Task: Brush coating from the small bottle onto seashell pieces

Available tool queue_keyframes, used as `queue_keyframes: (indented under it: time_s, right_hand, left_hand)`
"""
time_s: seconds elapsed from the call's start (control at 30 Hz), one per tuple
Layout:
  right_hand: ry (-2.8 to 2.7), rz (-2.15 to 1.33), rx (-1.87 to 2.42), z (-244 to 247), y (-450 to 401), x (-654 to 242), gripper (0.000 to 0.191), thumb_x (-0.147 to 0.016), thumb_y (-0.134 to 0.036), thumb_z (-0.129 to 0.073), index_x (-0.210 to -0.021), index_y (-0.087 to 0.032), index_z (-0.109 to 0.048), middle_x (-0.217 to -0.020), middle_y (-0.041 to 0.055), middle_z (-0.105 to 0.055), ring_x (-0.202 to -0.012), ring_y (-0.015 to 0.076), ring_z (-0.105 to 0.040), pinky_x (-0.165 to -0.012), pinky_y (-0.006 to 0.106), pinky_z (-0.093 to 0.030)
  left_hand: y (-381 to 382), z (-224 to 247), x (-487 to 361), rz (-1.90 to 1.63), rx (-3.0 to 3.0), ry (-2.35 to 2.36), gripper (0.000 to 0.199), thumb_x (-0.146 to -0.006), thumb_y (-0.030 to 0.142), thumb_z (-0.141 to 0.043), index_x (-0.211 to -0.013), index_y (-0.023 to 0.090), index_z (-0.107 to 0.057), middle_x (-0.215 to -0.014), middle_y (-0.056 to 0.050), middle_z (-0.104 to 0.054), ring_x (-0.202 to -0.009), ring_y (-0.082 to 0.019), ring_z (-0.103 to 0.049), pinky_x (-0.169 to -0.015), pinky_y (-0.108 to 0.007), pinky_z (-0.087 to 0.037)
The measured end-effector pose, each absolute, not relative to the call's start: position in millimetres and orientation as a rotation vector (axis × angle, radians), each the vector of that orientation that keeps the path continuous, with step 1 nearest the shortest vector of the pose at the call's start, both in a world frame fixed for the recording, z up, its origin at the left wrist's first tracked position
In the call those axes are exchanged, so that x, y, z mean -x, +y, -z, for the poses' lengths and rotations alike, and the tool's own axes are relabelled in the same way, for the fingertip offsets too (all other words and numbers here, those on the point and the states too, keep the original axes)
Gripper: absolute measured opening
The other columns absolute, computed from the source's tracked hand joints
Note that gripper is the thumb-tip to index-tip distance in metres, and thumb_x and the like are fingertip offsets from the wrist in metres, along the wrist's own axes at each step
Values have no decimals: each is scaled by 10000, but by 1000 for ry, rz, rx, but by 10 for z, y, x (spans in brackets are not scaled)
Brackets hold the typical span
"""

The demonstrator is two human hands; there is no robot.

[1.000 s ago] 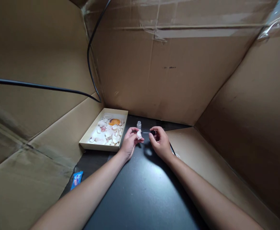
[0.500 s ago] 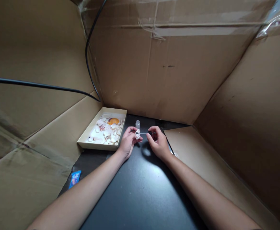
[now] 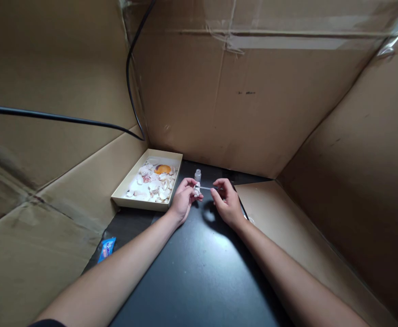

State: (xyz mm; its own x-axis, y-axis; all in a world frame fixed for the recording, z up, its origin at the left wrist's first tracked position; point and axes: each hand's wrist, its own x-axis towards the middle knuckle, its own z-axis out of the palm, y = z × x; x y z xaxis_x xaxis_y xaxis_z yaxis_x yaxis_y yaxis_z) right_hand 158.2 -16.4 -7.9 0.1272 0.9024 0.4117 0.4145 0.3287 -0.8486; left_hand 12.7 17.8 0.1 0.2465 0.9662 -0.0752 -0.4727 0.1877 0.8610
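Observation:
Between the fingertips of my left hand (image 3: 182, 202) is a small whitish, knobbly seashell (image 3: 197, 190). My right hand (image 3: 226, 202) pinches a thin clear dropper (image 3: 206, 188), its grip end mostly covered by my fingers. The dropper points left, and its tip meets the upper part of the shell; whether they touch I cannot tell. Just behind my left fingertips a small clear bottle (image 3: 198, 175) stands upright with no cap on its neck.
A shallow cream box (image 3: 141, 205) of pale shells, with an orange one (image 3: 162, 169) among them, lies left of my hands. A blue packet (image 3: 106, 249) is near my left forearm. Cardboard walls (image 3: 246, 113) surround the dark table (image 3: 192, 277); a black cable (image 3: 66, 118) hangs at left.
The shell has turned a little in my left fingers, and the dropper's tip is now further left over it. The whole view has shifted slightly.

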Motion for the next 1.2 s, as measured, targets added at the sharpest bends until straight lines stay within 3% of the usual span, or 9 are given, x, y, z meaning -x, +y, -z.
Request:
queue_keyframes:
  time_s: [1.2]
  right_hand:
    - [-1492, -535, 1277, 52, -192, -1583, 146, -848, -324, -552, -906, -213, -478, -702, -41, -478, -565, 104, -430, -535, 239, -348]
  left_hand:
    - [161, -22, -120, -1158, -838, 737, 275, -591, 114, -500, -856, 177, -465, -692, 39, -548, -538, -89, -570, -533, -204, -427]
